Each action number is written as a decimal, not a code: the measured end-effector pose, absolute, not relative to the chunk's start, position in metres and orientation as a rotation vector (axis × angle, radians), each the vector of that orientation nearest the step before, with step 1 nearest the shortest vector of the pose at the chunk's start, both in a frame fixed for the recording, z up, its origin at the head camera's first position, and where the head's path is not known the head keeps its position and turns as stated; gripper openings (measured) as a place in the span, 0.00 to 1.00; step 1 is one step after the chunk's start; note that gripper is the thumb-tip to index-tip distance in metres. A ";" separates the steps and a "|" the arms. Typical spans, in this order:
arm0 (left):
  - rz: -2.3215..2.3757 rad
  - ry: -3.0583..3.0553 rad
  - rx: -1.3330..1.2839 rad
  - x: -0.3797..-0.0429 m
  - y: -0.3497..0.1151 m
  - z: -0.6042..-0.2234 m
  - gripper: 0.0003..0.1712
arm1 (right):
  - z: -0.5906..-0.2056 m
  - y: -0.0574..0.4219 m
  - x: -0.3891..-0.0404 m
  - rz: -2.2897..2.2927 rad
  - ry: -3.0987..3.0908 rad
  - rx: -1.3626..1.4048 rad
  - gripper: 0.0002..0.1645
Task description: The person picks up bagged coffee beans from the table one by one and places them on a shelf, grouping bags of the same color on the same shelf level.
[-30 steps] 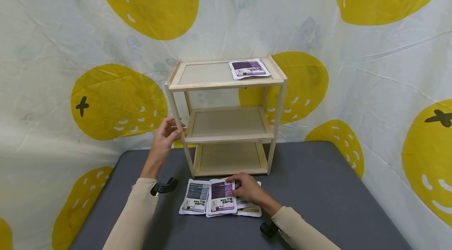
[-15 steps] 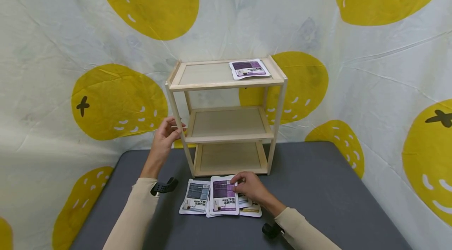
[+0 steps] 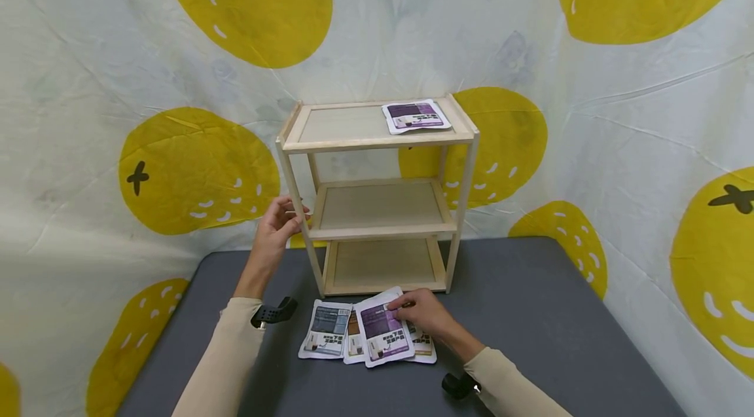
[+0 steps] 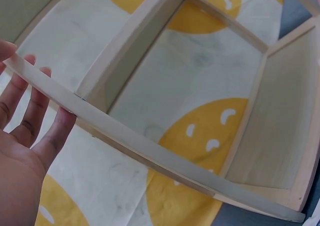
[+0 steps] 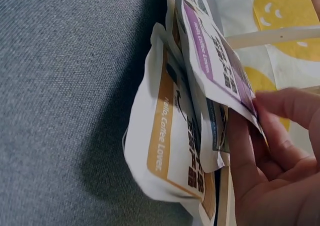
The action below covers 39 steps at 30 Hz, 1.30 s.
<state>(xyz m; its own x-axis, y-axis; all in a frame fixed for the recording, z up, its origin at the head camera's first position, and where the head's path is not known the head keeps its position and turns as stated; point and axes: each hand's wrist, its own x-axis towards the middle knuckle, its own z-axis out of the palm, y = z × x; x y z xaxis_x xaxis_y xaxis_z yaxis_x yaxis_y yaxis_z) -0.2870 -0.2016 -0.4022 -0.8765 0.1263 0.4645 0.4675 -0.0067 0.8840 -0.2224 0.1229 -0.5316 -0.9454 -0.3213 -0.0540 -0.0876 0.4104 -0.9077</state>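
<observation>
My right hand (image 3: 425, 313) pinches the right edge of a white and purple coffee packet (image 3: 385, 328), thumb above and fingers beneath in the right wrist view. That packet is tilted over the other packets in front of the shelf. Below it lies an orange-banded packet (image 5: 165, 131) printed "Hello, Coffee Lover". A blue-grey packet (image 3: 326, 330) is at the left of the group. My left hand (image 3: 274, 230) holds the front left post of the wooden three-tier shelf (image 3: 383, 232), with thumb and fingers on either side of the post (image 4: 125, 131).
Another purple packet (image 3: 415, 116) lies on the right of the shelf's top tier. The shelf stands at the back of a dark grey table (image 3: 530, 319). Behind it hangs a white cloth (image 3: 377, 31) with yellow fruit prints.
My right hand has lifted the purple packet off the others and turned it askew, shifting slightly right. An orange-brown packet now shows beneath. The left hand has stayed on the post.
</observation>
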 end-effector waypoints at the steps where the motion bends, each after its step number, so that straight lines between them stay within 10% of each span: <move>1: -1.974 -2.017 -0.618 -0.287 -0.202 -0.402 0.22 | -0.532 0.123 -0.222 -1.564 2.437 -0.353 0.09; 39: -1.992 -2.005 -0.580 -0.286 -0.198 -0.399 0.18 | -0.528 0.150 -0.219 -1.654 2.145 -0.409 0.24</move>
<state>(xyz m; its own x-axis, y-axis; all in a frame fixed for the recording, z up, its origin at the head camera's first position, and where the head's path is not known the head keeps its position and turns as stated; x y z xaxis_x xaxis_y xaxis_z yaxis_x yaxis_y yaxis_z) -0.2861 -0.1978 -0.3992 -0.8878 0.1001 0.4493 0.4499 -0.0175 0.8929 -0.2194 0.1497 -0.5280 -0.8775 -0.4606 -0.1335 0.0118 0.2575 -0.9662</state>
